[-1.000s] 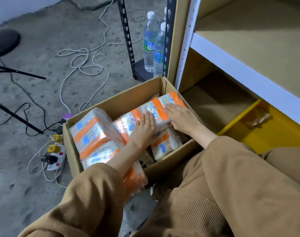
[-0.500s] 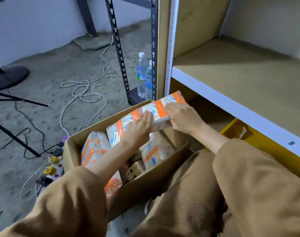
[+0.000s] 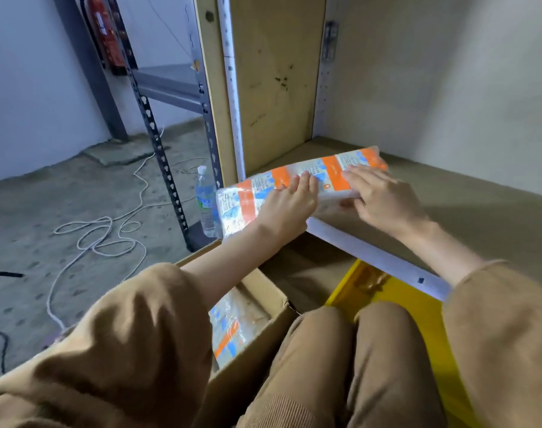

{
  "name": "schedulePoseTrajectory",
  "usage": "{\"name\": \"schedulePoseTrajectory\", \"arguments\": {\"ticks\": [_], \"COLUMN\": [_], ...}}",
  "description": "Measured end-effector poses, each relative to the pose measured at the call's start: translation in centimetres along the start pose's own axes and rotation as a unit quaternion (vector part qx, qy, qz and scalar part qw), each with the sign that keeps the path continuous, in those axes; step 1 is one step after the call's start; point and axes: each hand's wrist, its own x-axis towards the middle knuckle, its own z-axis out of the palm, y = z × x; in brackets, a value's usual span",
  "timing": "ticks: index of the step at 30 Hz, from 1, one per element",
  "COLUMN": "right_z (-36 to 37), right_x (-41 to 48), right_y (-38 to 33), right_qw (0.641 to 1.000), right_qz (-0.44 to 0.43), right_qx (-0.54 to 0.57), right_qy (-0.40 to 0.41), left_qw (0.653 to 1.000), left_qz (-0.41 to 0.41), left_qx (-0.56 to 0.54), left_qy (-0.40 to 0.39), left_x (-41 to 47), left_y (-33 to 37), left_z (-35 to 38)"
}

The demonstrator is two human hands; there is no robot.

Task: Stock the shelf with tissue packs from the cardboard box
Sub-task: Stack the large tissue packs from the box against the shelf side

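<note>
At the near left corner of the shelf (image 3: pixel 455 211), the pack (image 3: pixel 280 177) is held lengthwise across the white front edge. Its right end is over the board and its left end juts out past the upright, though I cannot tell whether it touches the board. The left hand (image 3: pixel 290 205) and right hand (image 3: pixel 384 199) each grip it, fingers laid over the top and thumbs hidden beneath, probably because the soft wrap would sag if held at one place. The box (image 3: pixel 265 288) sits low at the near left with more packs (image 3: pixel 229 329) inside, seemingly to keep reaches short.
</note>
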Motion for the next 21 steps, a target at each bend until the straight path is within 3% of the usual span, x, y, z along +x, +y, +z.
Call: {"name": "schedulePoseTrajectory", "arguments": {"ticks": [8, 12, 17, 19, 21], "right_z": [2.8, 5.0, 7.7, 8.1, 8.3], "right_x": [-2.1, -2.2, -2.8, -2.3, -1.5], "right_y": [7.0, 8.3, 9.6, 10.4, 11.1], "right_qw": [0.995, 0.988, 0.979, 0.974, 0.965], "right_qz": [0.086, 0.126, 0.147, 0.151, 0.158], "right_qx": [-0.020, 0.027, 0.084, 0.084, 0.082], "right_qy": [-0.041, -0.080, -0.110, -0.148, -0.194], "left_qw": [0.998, 0.995, 0.997, 0.992, 0.993], "left_qz": [0.063, 0.062, 0.059, 0.075, 0.063], "left_qx": [0.003, -0.008, -0.007, -0.034, -0.053], "left_qy": [-0.027, -0.072, -0.055, -0.095, -0.086], "left_x": [7.5, 9.4, 10.6, 11.3, 11.5], "left_y": [5.1, 6.6, 6.6, 6.2, 5.4], "left_z": [2.4, 4.6, 6.3, 7.3, 7.5]}}
